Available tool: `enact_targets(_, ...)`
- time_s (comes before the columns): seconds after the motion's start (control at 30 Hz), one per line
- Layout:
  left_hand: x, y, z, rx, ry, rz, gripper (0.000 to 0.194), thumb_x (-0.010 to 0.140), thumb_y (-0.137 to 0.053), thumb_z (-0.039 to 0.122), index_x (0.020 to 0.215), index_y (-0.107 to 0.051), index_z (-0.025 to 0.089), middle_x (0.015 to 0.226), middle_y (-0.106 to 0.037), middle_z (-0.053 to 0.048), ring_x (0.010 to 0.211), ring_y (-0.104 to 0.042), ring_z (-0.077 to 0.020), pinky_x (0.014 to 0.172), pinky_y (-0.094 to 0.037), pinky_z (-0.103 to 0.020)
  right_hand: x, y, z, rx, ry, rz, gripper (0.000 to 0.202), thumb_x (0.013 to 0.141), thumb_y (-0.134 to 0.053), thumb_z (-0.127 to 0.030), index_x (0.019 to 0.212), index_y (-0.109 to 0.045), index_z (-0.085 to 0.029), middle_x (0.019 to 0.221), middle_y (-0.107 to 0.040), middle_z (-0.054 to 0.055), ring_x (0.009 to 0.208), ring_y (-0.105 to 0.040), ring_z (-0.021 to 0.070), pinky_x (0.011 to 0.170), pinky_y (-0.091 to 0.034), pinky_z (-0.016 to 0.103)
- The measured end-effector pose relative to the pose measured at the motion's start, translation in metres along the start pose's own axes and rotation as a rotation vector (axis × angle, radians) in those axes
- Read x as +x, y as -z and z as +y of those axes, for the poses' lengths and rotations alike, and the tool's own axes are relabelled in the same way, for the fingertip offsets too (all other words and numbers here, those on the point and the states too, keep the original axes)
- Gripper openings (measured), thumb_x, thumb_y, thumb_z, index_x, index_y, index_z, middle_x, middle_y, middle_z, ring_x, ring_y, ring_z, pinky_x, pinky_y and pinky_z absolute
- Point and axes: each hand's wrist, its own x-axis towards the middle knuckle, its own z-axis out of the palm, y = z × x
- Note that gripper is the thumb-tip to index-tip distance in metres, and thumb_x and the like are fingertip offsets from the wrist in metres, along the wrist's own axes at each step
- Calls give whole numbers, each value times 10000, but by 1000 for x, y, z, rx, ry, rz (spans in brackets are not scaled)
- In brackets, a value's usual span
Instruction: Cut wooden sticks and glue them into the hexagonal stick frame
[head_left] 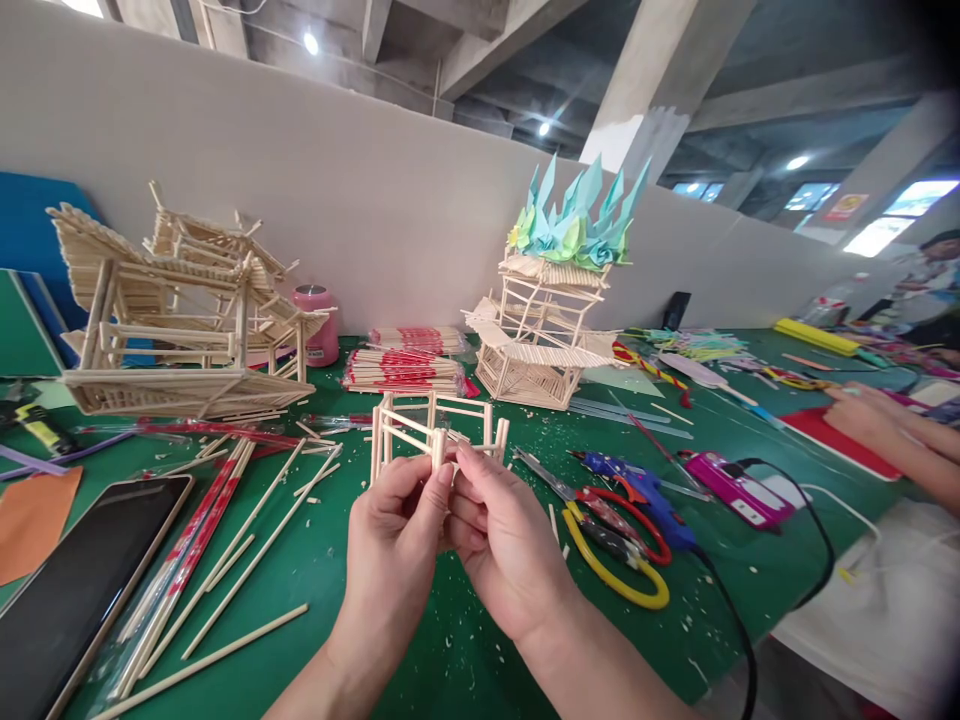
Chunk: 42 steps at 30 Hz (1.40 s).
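Note:
Between my hands is a small open frame [405,432] of pale wooden sticks, with upright corner posts joined by thin rails. My left hand [394,535] pinches its nearest post between thumb and fingers. Closed at the same post from the other side, my right hand [511,535] has its thumb near the top, its fingertips partly hidden. The lower part of the frame is covered by my fingers. Right of my hands lie scissors [622,575] with yellow and red handles, beside a blue hot glue gun [637,490]. Loose wooden sticks [240,560] lie to the left.
A stick-built house model [165,390] stands at the back left, a tiered one [532,375] with teal paper at the back centre. Bundled sticks [405,372] lie between. A phone [82,590] is at left. A power strip [742,490] and another person's hand [862,420] are at right.

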Motion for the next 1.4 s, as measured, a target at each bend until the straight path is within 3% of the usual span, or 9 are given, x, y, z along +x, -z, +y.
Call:
enact_targets(0.23, 1, -1, 1, -24, 12, -5, 163, 735, -650, 312, 763, -726, 170, 616, -617, 7, 529, -523, -108, 448, -388, -190, 0, 0, 5, 54, 18, -14, 263, 635, -767, -286, 588, -541, -159, 395, -301, -133, 337, -198, 0, 314, -202, 98)
enact_targets(0.43, 0, 0, 0, -38, 18, 10, 158, 712, -681, 315, 746, -732, 169, 665, -642, -11, 633, -570, -134, 474, -409, -179, 0, 1, 6, 36, 35, -1, 272, 628, -765, -292, 586, -527, -166, 379, -299, -137, 333, -207, 3, 315, -186, 103)
enact_targets(0.63, 0, -2, 0, -85, 45, 8, 166, 711, -682, 329, 763, -734, 180, 614, -620, 20, 467, -522, -82, 413, -418, -167, 1, 0, 7, 23, 45, -10, 267, 616, -764, -302, 602, -535, -164, 384, -295, -139, 340, -205, 5, 320, -185, 109)
enact_targets(0.9, -1, -3, 3, -127, 64, 26, 162, 673, -714, 326, 729, -738, 176, 567, -597, 34, 427, -469, -57, 368, -367, -143, 0, 0, 7, 3, 45, -9, 265, 637, -755, -310, 629, -541, -154, 401, -306, -136, 342, -220, -1, 324, -194, 103)
enact_targets(1.17, 0, 1, -3, -12, 40, 28, 219, 703, -691, 366, 805, -743, 179, 705, -677, -23, 676, -589, -157, 490, -427, -195, 1, 2, 8, 1, 57, 5, 254, 637, -762, -323, 640, -570, -156, 401, -328, -127, 347, -222, 10, 328, -215, 118)
enact_targets(1.4, 0, 2, -4, -14, 37, 12, 220, 706, -686, 378, 802, -742, 188, 739, -686, -23, 722, -599, -174, 538, -435, -217, 0, 2, 8, -6, 57, 18, 272, 601, -779, -341, 637, -583, -157, 395, -334, -129, 337, -245, 11, 323, -218, 125)
